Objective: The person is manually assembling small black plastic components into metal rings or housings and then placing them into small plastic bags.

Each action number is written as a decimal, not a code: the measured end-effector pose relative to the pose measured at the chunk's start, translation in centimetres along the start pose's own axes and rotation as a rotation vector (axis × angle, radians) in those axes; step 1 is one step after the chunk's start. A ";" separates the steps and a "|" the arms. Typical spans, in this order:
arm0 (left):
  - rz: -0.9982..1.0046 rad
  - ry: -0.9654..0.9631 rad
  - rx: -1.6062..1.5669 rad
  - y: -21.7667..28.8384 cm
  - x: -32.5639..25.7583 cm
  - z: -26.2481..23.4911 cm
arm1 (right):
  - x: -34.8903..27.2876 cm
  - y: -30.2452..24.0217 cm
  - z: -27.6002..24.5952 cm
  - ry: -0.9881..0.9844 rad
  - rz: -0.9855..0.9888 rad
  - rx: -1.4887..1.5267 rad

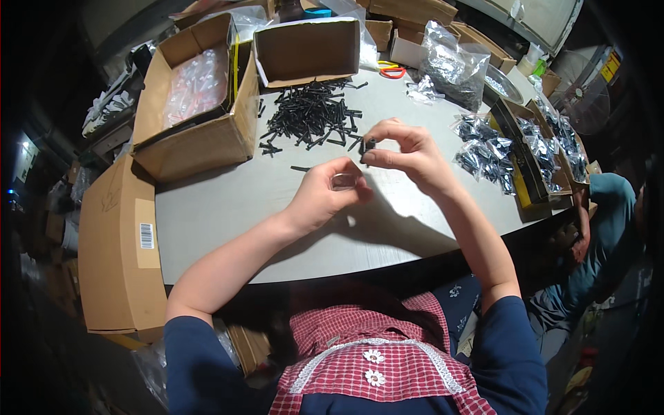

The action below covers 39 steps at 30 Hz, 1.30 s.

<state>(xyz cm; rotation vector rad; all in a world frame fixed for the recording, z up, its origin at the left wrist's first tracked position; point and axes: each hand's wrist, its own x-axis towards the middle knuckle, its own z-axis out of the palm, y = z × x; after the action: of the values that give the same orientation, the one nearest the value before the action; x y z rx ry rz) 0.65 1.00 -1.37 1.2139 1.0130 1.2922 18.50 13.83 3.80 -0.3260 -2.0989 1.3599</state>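
Note:
My right hand (408,153) is above the middle of the table, its thumb and fingers pinched on a few black screws (369,145). Just left of it and a little nearer to me, my left hand (330,185) is closed, fingers curled toward the thumb. Something pale and shiny shows between its fingers, too small to name. Beyond both hands lies a loose pile of black screws (311,116) on the light grey table (228,228). One stray dark screw (300,169) rests just past my left hand.
At left stands an open cardboard box (200,149) of clear plastic bags. A tipped box (308,52) backs the pile. Red-handled scissors (392,72) and a large clear bag (453,66) lie far right. Small filled bags (484,149) sit beside boxes, near another person (602,235).

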 end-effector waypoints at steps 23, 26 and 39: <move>0.036 -0.052 0.148 -0.9 -1.2 1.6 | 5.5 5.1 0.4 -0.475 -0.107 -1.357; 0.023 -0.029 0.156 -1.1 -1.3 1.8 | 6.9 4.4 1.1 -0.373 -0.250 -1.309; -0.005 -0.065 0.131 -0.5 -1.6 2.0 | 7.3 5.1 2.6 -0.457 -0.262 -1.533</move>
<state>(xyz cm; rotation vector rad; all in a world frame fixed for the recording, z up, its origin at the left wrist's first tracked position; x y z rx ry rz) 2.62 -0.70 -1.77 1.3432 1.0660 1.1900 10.60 17.87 1.16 -0.2972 -3.0168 -0.6188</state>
